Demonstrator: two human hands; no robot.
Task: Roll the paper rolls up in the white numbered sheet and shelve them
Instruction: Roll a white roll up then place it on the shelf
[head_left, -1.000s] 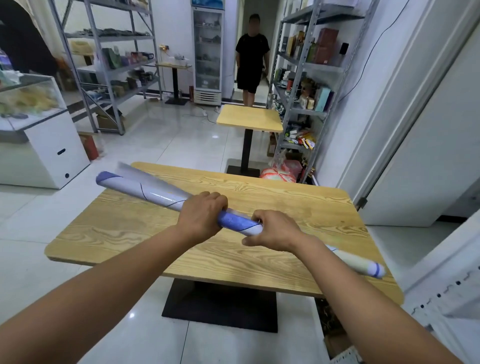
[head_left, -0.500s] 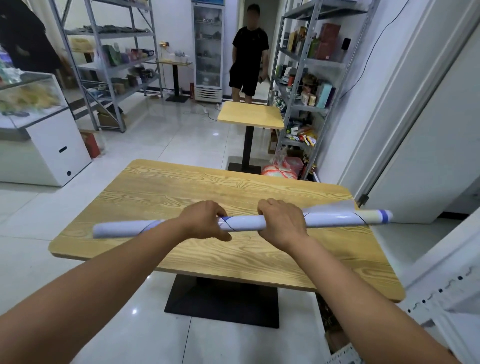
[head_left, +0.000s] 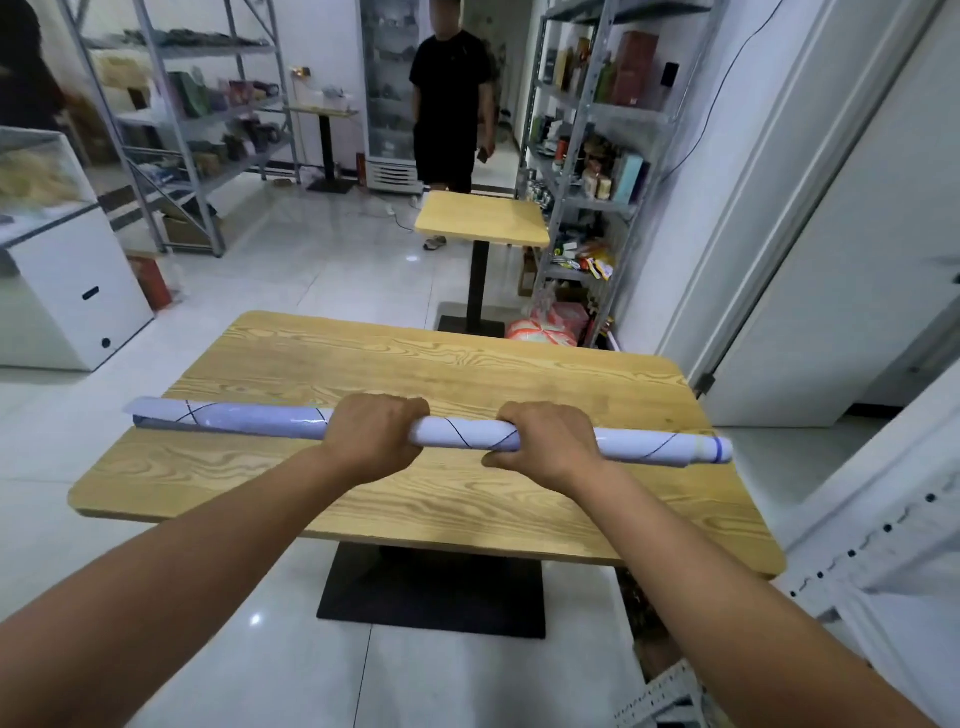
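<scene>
White sheet (head_left: 462, 434), marked with thin dark lines, is already wound into a long, slim tube that lies crosswise over the wooden table (head_left: 467, 364), near its middle; whether it rests on the top or is held just above it cannot be told. The left hand (head_left: 371, 431) has its fingers curled over the tube from above, gripping it, and the right hand (head_left: 545, 444) grips it the same way, just to the right, with a short bare stretch of tube between them. The rolling looks close to finished but not tidy: at the left end the wrap is looser and wider, with a loose corner (head_left: 150, 408) standing out, while at the right end a blue-banded tip (head_left: 716, 450) pokes out, probably one of the paper rolls inside. No tape or band holding the tube shut is visible. What is left, judging from this, is to tighten or even out the left end and then carry the bundle to a shelf; metal shelving (head_left: 587, 130) stands well apart, beyond the table on the right, and nothing has been shelved yet.
</scene>
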